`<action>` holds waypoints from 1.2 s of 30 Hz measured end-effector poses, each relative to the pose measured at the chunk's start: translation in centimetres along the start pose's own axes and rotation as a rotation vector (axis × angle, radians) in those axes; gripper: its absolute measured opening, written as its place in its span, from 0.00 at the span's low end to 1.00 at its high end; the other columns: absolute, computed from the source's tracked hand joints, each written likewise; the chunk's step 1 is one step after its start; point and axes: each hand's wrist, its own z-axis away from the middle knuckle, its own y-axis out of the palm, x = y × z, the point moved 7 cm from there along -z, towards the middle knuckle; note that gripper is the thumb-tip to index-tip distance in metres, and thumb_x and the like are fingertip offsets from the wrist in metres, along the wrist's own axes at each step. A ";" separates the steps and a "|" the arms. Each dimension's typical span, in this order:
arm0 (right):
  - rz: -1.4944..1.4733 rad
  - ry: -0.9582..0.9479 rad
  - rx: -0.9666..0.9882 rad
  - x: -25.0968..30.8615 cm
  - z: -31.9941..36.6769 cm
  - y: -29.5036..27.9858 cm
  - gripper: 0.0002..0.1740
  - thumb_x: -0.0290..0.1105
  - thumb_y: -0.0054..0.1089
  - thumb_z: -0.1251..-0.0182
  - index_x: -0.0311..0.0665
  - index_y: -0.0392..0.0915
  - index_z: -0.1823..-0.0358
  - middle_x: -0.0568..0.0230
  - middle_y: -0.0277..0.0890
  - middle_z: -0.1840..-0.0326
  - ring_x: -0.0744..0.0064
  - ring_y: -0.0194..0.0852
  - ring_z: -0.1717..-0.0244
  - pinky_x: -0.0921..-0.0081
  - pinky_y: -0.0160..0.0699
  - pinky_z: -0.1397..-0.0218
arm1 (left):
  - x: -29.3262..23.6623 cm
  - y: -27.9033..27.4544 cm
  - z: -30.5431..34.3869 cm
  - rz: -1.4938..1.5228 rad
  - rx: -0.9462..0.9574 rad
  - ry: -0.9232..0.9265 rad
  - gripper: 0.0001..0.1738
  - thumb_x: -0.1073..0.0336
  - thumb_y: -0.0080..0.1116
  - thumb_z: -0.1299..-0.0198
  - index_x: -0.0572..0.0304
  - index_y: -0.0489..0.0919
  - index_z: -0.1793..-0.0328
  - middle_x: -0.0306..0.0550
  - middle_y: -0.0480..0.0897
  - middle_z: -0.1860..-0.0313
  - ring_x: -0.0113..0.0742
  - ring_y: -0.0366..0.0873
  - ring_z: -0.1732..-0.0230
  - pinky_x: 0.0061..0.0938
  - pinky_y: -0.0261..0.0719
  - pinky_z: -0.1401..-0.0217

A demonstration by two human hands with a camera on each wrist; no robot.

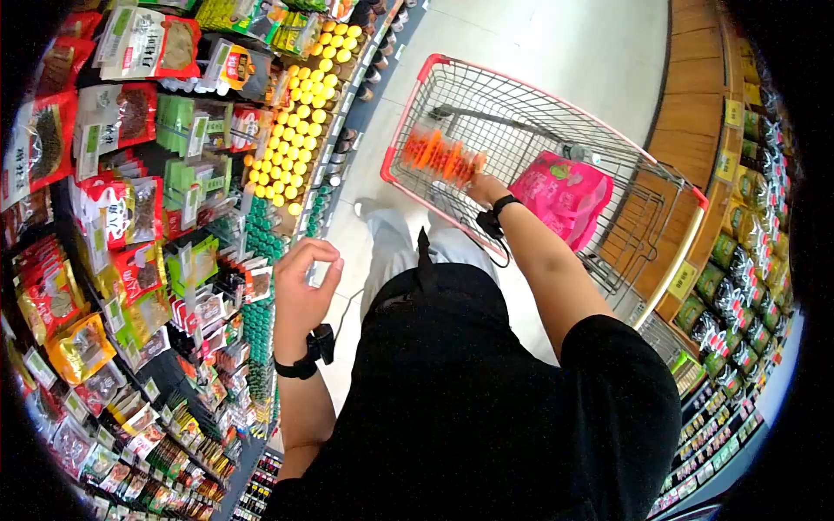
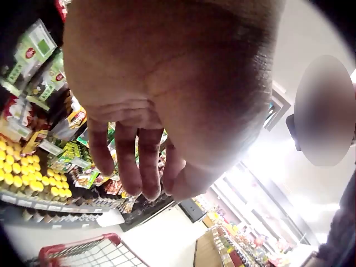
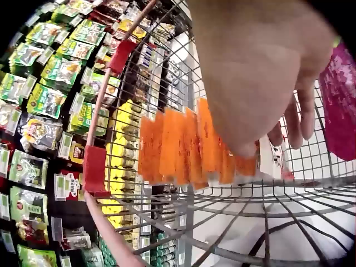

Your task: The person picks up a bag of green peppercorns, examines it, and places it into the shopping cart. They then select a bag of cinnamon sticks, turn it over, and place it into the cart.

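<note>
Inside a red-trimmed metal wire shopping cart (image 1: pixel 512 113), a row of flat orange packets (image 1: pixel 426 152) is standing near a bright pink bag (image 1: pixel 560 198); the right hand (image 1: pixel 489 189) is touching them, its grip unclear, while the left hand (image 1: pixel 306 282) is hanging loosely curled, unladen.

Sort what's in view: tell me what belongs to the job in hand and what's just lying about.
Seemingly part of the job:
- right grip, at the orange packets
- orange packets, inside the cart
- shopping cart

Just about:
- pink bag, also in the cart
- yellow-capped bottles, shelved
- spice packets, on display
</note>
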 end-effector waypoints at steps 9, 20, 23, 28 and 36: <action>0.141 0.005 0.014 1.4 -0.3 -5.1 0.22 0.48 0.65 0.39 0.36 0.84 0.56 0.46 0.87 0.64 0.47 0.88 0.56 0.57 0.86 0.53 | 0.6 0.7 0.8 0.049 -0.015 -0.103 0.05 0.77 0.67 0.41 0.64 0.81 0.62 0.47 0.85 0.62 0.38 0.82 0.60 0.28 0.79 0.54; 0.157 -0.026 -0.200 0.6 3.0 -10.5 0.25 0.49 0.60 0.37 0.29 0.83 0.60 0.36 0.84 0.60 0.35 0.84 0.54 0.50 0.84 0.49 | 3.9 -2.1 1.2 0.148 -0.116 -0.079 0.05 0.76 0.67 0.41 0.65 0.80 0.63 0.47 0.84 0.64 0.40 0.83 0.63 0.28 0.79 0.57; 0.205 -0.167 -0.323 6.8 7.4 -14.5 0.28 0.53 0.62 0.38 0.29 0.84 0.62 0.38 0.84 0.67 0.37 0.85 0.57 0.50 0.84 0.51 | 4.8 -3.6 1.0 0.225 -0.131 -0.048 0.06 0.78 0.67 0.41 0.65 0.79 0.63 0.45 0.84 0.64 0.36 0.82 0.61 0.27 0.78 0.55; 0.019 -0.346 -0.304 22.9 17.5 -19.5 0.28 0.52 0.63 0.32 0.29 0.86 0.72 0.40 0.79 0.79 0.45 0.86 0.72 0.57 0.83 0.66 | 7.1 -6.4 2.5 0.285 -0.185 0.016 0.06 0.74 0.66 0.39 0.64 0.78 0.63 0.44 0.84 0.64 0.37 0.81 0.61 0.28 0.79 0.54; -0.150 -0.691 0.062 42.7 28.7 -15.6 0.17 0.33 0.67 0.29 0.29 0.84 0.75 0.68 0.77 0.83 0.86 0.66 0.80 0.78 0.64 0.78 | 15.5 -11.4 9.5 0.388 -0.308 -0.086 0.26 0.58 0.75 0.43 0.56 0.78 0.42 0.45 0.81 0.43 0.39 0.78 0.42 0.36 0.77 0.41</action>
